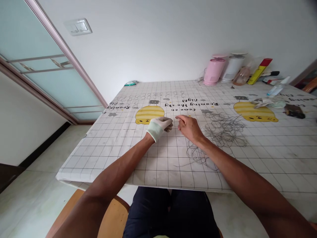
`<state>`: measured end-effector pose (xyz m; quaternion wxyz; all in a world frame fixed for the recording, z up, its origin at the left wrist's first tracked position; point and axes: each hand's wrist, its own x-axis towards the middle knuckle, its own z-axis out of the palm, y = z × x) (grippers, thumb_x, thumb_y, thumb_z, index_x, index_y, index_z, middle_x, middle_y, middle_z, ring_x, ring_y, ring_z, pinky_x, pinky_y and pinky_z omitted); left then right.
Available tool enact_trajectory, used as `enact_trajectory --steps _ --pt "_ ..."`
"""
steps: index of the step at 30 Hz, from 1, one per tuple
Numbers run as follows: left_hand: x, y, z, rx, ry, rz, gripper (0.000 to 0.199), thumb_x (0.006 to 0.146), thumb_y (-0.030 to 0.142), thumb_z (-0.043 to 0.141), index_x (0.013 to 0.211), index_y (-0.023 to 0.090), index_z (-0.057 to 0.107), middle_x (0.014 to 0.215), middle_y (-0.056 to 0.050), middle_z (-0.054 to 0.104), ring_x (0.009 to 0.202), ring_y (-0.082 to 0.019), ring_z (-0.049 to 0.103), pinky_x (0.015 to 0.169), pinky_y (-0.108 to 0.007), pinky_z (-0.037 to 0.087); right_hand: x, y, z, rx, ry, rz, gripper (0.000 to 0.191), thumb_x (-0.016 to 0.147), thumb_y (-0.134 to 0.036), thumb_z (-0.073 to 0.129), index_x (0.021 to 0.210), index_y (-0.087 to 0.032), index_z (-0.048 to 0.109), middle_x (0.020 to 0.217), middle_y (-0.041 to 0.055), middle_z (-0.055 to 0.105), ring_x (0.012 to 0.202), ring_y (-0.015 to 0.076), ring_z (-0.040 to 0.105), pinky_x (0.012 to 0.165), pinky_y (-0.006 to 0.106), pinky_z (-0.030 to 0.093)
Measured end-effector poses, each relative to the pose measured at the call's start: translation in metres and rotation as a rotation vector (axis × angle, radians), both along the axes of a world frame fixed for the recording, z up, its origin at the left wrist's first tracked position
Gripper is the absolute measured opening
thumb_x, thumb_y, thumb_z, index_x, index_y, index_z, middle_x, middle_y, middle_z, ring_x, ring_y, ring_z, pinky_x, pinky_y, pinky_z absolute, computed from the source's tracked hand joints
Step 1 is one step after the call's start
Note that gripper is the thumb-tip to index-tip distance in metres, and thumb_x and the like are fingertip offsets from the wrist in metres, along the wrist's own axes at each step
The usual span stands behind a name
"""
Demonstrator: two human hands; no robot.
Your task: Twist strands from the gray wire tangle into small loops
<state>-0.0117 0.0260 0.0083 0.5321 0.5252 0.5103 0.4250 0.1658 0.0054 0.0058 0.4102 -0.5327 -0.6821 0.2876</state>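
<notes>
My left hand [160, 125], in a pale glove, is closed over the middle of the table, its fingers pressed together. Whatever it may pinch is too small to make out. Just to its right is my right hand [188, 128], bare, with curled fingers and the index finger toward the glove. Anything between its fingertips is too fine to see. A narrow gap separates the two hands. Beside and beneath my right wrist lies a loose tangle of thin grey wire [223, 129]. Small wire loops [148, 96] sit in a row farther back on the tablecloth.
The checked tablecloth [99, 162] has printed yellow figures. At the back right stand a pink device [214, 71], a white device [232, 68], bottles and a yellow-red box [260, 71]. A crumpled glove [269, 102] and a dark block [294, 111] lie right. A green packet [131, 83] is back left.
</notes>
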Motion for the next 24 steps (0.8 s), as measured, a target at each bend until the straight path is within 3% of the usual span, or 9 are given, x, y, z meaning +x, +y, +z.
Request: enact_trajectory --steps 10,16,21,24 --pt "0.009 -0.005 0.002 -0.090 -0.079 -0.051 0.009 0.086 0.009 0.067 0.081 0.015 0.072 0.072 -0.004 0.070 0.063 -0.012 0.066 0.063 -0.027 0.056 0.003 0.003 0.002 -0.042 0.030 0.010 0.038 0.103 -0.029 0.050 0.124 -0.016 0.079 0.068 0.0027 0.067 0.053 0.0146 0.056 0.049 0.025 0.044" --pt "0.008 -0.005 -0.004 -0.122 -0.057 -0.058 0.005 0.088 0.016 0.072 0.084 0.015 0.073 0.077 -0.007 0.072 0.065 -0.012 0.066 0.064 -0.028 0.057 0.010 0.007 0.006 -0.133 0.038 0.023 0.037 0.104 -0.032 0.051 0.123 -0.018 0.079 0.066 0.0021 0.065 0.046 0.0137 0.051 0.044 0.025 0.040" --pt "-0.005 -0.002 0.007 -0.077 -0.112 -0.034 0.021 0.092 0.036 0.073 0.093 0.015 0.075 0.098 -0.011 0.076 0.075 -0.015 0.070 0.066 -0.028 0.057 0.008 0.006 0.004 0.075 -0.123 0.002 0.032 0.103 -0.025 0.051 0.114 -0.017 0.080 0.065 0.0021 0.066 0.060 0.0176 0.061 0.063 0.029 0.049" --pt "-0.010 -0.001 0.012 -0.058 -0.096 -0.024 0.021 0.092 0.036 0.073 0.093 0.015 0.076 0.097 -0.011 0.076 0.073 -0.014 0.068 0.064 -0.027 0.055 0.006 0.005 0.001 0.171 -0.183 -0.008 0.032 0.102 -0.020 0.051 0.118 -0.015 0.079 0.066 0.0018 0.065 0.066 0.0187 0.064 0.073 0.030 0.050"
